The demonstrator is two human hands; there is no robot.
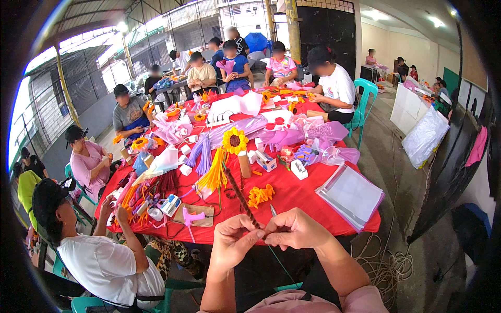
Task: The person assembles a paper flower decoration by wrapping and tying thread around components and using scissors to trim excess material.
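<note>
Above the near edge of the red table, my left hand (233,239) and my right hand (298,229) meet with fingertips pinched. Between the left thumb and fingers is the lower end of a fuzzy brown pipe cleaner (241,197), which slants up and away to the left. A thin green stem (284,267) runs down from the fingertips toward my lap. My right fingers are closed around the same spot; exactly what they grip is hidden. A grey pointed tip (273,210) sticks up beside them. Just beyond lies a heap of curled orange pipe cleaners (261,195).
A yellow sunflower (235,141) stands near a bundle of orange pipe cleaners (214,172). A pink glue gun (192,216) lies on cardboard at left, clear plastic sheets (350,195) at right. Close on my left sits a co-worker in white (107,263). Coiled cord (389,268) lies on the floor.
</note>
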